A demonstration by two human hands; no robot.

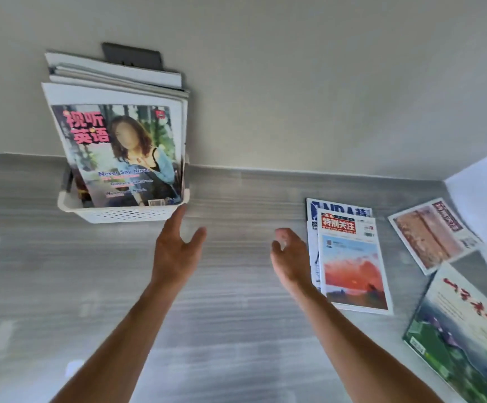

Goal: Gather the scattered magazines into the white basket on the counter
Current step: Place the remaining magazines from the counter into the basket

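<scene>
Magazines (120, 158) stand upright in the white basket (126, 214) at the far left of the grey bench (236, 315), leaning back against the pale wall (294, 82). The front one has a cover with pink characters and a figure in a blue top, and we see several plainer white issues stacked behind it, with a dark plate (133, 56) on the wall peeking over their tops.

Just right of the basket's near corner, our left hand (175, 251) hangs in the air, fingers spread wide and holding nothing, one fingertip close to the rim. Our right hand (290, 257) hovers beside it, also empty, its fingers loosely curled and half open, just beside the next pile.

That pile lies flat on the bench: a magazine with a red title band and a sunset picture (352, 263) resting on top of a blue-and-white one (313, 216). Further right lies a tilted issue with a brownish cover (434, 237), and nearer us, at the right edge, a green-and-cream magazine (457, 335) lies at an angle, apart from the others.
</scene>
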